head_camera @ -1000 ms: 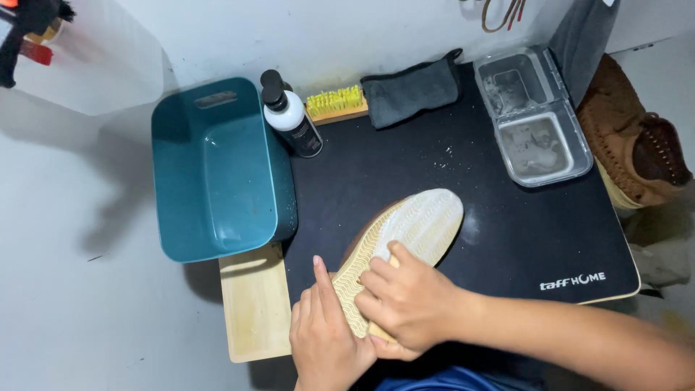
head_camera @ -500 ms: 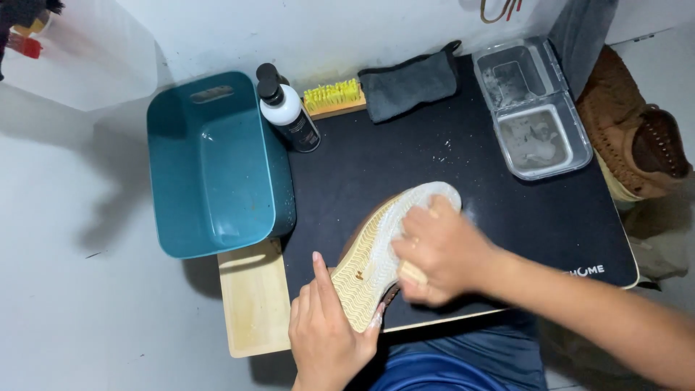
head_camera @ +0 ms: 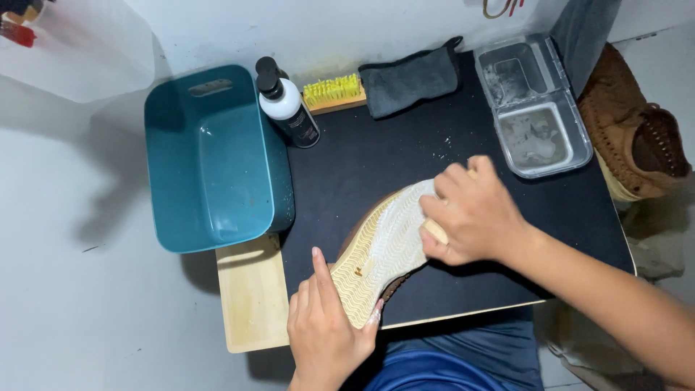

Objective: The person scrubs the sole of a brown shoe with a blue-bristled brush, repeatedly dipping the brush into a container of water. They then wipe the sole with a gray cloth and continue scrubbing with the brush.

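Right hand shifted toe-ward, gripping brush | left hand clasps shoe | black mat, white walls

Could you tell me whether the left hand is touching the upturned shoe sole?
Touching: the head view shows the left hand gripping the heel end of the shoe sole.

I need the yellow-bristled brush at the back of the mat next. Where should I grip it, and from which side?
Probably grip the wooden block of the yellow-bristled brush across its long sides, coming from above and the front. It lies flat against the back wall, between the pump bottle and the grey cloth, so the ends are crowded. The right hand is nearer; the left hand holds the shoe.
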